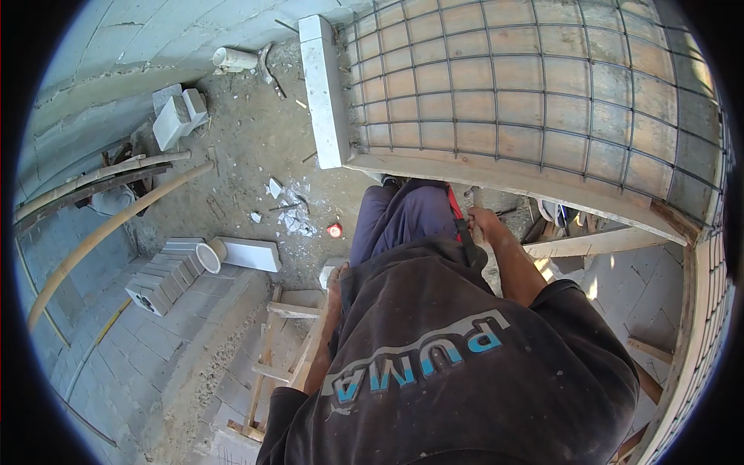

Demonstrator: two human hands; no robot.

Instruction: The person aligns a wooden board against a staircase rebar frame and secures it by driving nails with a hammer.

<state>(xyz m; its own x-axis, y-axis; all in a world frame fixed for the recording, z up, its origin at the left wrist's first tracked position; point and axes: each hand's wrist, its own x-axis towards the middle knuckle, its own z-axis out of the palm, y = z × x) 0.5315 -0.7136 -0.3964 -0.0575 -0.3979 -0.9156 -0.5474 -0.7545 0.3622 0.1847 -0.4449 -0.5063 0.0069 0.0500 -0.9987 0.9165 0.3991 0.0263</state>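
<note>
1. A red strap (454, 203) is hanging by the dark pants (407, 213), just beside the right grip (482, 223).
2. The right grip is curling its fingers, but I cannot tell if it is holding something.
3. The left grip (336, 280) is resting near a small white block (325, 277); I cannot tell if it is grabbing anything.
4. A round red and white thing (334, 230) is lying on the floor (240, 139), near white broken bits (296, 220).
5. A long white block (322, 101) is sitting next to the wire grid (494, 85).
</note>
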